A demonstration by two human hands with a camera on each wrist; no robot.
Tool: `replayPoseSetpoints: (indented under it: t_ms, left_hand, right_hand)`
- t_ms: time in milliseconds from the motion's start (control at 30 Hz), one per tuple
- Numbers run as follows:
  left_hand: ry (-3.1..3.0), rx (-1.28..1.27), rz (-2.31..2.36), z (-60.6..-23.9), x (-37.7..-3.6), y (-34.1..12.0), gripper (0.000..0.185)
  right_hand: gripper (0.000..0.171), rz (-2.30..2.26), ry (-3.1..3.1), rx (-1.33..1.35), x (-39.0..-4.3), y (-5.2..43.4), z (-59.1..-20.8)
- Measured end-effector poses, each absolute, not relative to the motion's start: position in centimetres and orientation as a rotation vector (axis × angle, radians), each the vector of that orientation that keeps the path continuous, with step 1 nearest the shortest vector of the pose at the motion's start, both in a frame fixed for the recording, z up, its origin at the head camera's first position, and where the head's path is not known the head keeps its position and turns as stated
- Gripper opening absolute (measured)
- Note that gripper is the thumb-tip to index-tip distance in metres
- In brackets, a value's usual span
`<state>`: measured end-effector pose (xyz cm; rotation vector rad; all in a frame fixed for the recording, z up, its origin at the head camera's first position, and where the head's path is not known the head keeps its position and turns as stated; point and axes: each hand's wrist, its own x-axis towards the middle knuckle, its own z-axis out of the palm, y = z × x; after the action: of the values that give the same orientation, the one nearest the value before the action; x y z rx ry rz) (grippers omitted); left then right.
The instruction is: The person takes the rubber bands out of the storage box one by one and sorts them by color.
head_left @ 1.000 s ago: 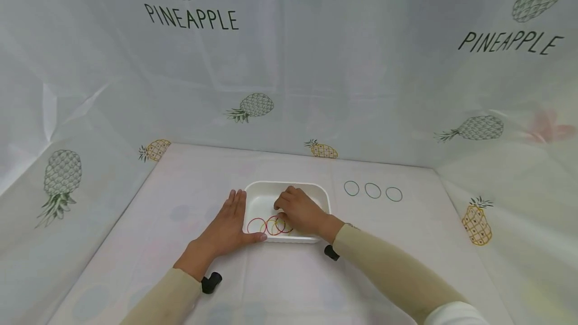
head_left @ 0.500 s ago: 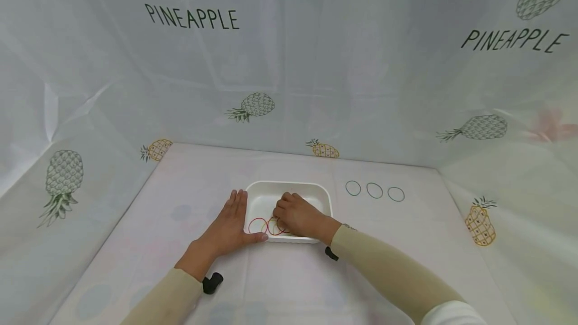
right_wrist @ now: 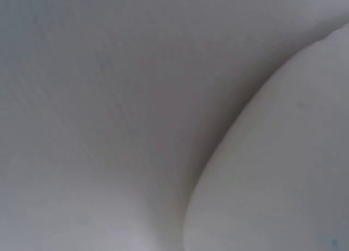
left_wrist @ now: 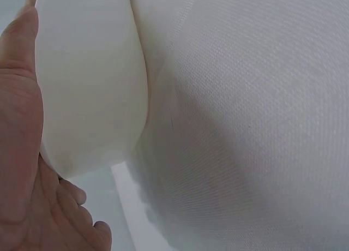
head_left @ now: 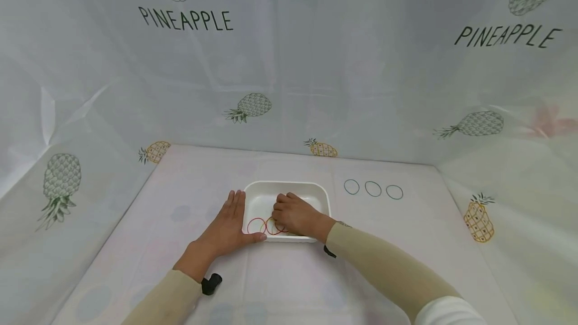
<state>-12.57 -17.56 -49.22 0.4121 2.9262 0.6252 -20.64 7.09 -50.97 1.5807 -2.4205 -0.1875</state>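
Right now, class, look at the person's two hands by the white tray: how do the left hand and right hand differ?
The left hand lies flat with straight fingers on the table against the tray's left side; the right hand is inside the tray. The left hand holds nothing, thumb along the tray's near edge; the right hand's fingers curl down onto the rubber bands. Both wear beige sleeves.

I count 1 white tray [head_left: 289,188], 3 green rings [head_left: 372,189] on the table, and about 3 coloured bands [head_left: 266,225] inside.
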Motion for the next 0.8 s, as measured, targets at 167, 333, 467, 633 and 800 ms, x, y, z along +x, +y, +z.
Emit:
replayPoseSetpoints:
  t_ms: [167, 333, 467, 633, 800]
  left_hand:
    - [2.935, 0.415, 0.62, -49.39, -12.55, -17.64, 0.137]
    - [2.956, 0.429, 0.601, -49.51, -12.59, -17.66, 0.136]
    - [2.969, 0.45, 0.599, -49.51, -12.63, -17.6, 0.135]
    - [2.966, 0.442, 0.609, -49.35, -12.6, -17.46, 0.134]
    - [2.957, 0.426, 0.611, -49.27, -12.53, -17.47, 0.135]
  right_hand:
    - [0.01, -0.148, -2.426, 1.499, -20.65, 7.05, -51.21]
    - [0.013, -0.073, -2.467, 1.425, -20.74, 7.06, -51.29]
    - [0.016, -0.029, -2.474, 1.397, -20.87, 7.13, -51.41]
    - [0.016, -0.004, -2.467, 1.354, -20.97, 7.24, -51.41]
    - [0.018, -0.004, -2.457, 1.319, -20.99, 7.25, -51.39]
